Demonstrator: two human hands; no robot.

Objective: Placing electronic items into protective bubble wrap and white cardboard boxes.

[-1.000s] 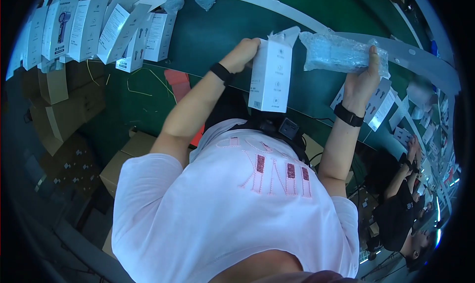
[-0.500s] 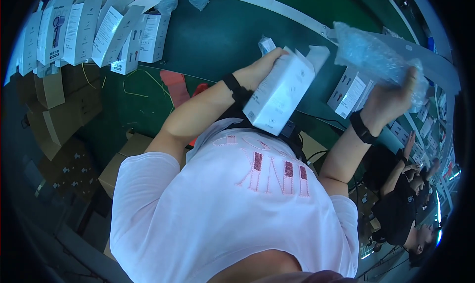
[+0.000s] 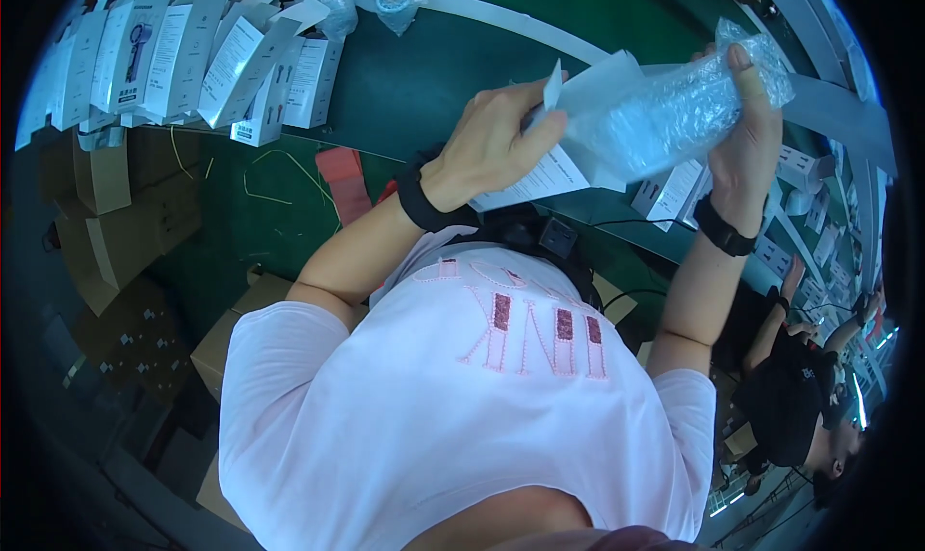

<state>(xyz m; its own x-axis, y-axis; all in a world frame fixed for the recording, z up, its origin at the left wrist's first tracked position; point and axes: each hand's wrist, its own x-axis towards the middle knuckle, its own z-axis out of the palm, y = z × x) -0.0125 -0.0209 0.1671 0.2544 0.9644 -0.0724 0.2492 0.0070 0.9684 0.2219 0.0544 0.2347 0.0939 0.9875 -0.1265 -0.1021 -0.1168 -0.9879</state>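
Observation:
My left hand (image 3: 496, 146) is wrapped round a white cardboard box (image 3: 538, 183), held tilted above the table's near edge. The box's end flaps stand open toward the right. My right hand (image 3: 750, 118) grips the far end of a clear bubble-wrap package (image 3: 665, 113). The package's other end lies at the box's open flaps; I cannot tell whether it is inside. What the bubble wrap encloses is not clear. A black band circles each of my wrists.
Several white boxes with open flaps (image 3: 173, 60) stand in a row at the far left of the green table (image 3: 414, 79). Bubble-wrap pieces (image 3: 393, 4) lie behind them. Another white box (image 3: 668, 193) stands at right. Cardboard cartons (image 3: 125, 214) sit below left. Co-workers (image 3: 785, 397) are at right.
My right hand has brought the bubble-wrap package leftward to the box's opening. The box has turned so its open end faces right, and my left hand has shifted along it.

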